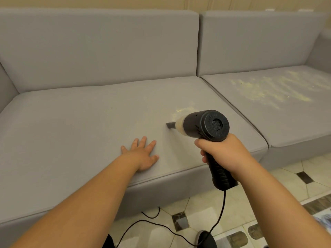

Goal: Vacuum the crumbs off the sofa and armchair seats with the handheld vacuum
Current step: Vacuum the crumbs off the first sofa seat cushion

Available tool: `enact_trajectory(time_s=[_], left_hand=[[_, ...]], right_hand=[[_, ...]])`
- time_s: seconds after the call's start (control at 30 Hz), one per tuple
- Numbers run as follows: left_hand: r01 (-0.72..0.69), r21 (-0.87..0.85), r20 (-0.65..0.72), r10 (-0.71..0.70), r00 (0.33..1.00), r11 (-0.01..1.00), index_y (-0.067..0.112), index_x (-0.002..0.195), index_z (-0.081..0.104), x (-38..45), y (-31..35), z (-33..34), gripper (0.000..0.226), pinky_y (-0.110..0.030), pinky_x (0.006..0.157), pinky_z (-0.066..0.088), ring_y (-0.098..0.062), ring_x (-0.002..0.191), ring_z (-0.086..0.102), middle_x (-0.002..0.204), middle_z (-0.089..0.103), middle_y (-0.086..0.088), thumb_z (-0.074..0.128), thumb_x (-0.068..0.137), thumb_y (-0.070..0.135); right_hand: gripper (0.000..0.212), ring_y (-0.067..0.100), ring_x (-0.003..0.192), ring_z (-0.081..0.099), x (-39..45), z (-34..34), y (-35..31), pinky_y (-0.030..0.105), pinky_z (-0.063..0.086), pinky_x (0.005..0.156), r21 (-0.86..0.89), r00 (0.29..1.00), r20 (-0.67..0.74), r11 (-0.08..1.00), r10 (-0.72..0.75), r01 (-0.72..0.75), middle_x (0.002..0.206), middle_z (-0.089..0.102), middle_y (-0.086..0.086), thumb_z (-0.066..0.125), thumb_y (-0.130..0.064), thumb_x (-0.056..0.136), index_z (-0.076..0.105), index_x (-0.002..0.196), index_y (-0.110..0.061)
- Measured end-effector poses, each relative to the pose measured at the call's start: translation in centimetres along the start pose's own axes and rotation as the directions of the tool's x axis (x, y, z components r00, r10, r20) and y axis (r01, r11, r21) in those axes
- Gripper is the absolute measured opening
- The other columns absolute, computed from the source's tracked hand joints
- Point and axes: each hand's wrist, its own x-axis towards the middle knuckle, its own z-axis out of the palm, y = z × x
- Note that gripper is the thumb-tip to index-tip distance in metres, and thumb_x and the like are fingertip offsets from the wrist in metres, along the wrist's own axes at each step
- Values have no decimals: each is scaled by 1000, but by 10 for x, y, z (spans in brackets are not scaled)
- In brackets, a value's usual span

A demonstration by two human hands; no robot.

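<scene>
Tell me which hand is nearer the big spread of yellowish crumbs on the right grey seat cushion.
Right. The right hand grips the vacuum on that side of the crumbs; the left hand lies flat farther left.

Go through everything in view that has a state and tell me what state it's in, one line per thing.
Handheld vacuum: held up by its handle, nozzle tip on the left seat cushion.
Right hand: grips the vacuum handle.
Left hand: flat, fingers spread, resting on the left seat cushion.
Left seat cushion: mostly clean, small crumb patch beside the nozzle.
Right seat cushion: broad scatter of crumbs.
Cord: hangs from the handle, trailing across the floor.
</scene>
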Motion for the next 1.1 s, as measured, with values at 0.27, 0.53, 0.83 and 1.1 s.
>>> enact_trajectory(time_s=[0.27,0.53,0.83,1.1], left_hand=[[-82,4,-49,82,995,997,49,161,-8,27,19,-5,69,-67,122,-2,-26,158,-14,171,-21,7,23,102,69],[-92,18,-84,93,992,996,53,159,-9,56,35,-8,71,-71,119,-3,-30,158,-16,171,-20,8,24,99,73],[-114,-21,-107,111,988,993,57,158,-6,75,34,-18,68,-69,120,-6,-29,157,-17,171,-19,11,23,99,74],[-99,-18,-67,98,993,995,60,156,-7,83,40,-25,68,-73,118,-4,-32,157,-19,170,-21,13,22,97,77]], right_hand=[[13,23,67,73,66,-42,4,53,63,84,263,954,-293,965,59,21,77,76,10,81,-21,85,74,96,-16],[14,21,66,72,106,-33,5,54,64,82,254,970,-240,967,48,15,78,75,11,79,-20,86,74,96,-13],[19,22,65,72,142,-27,13,46,63,76,234,967,-248,972,63,-3,75,74,8,79,-22,84,73,98,-11],[22,23,67,72,155,-21,11,51,64,80,238,986,-160,971,43,-4,77,74,11,79,-22,86,74,103,-9]])
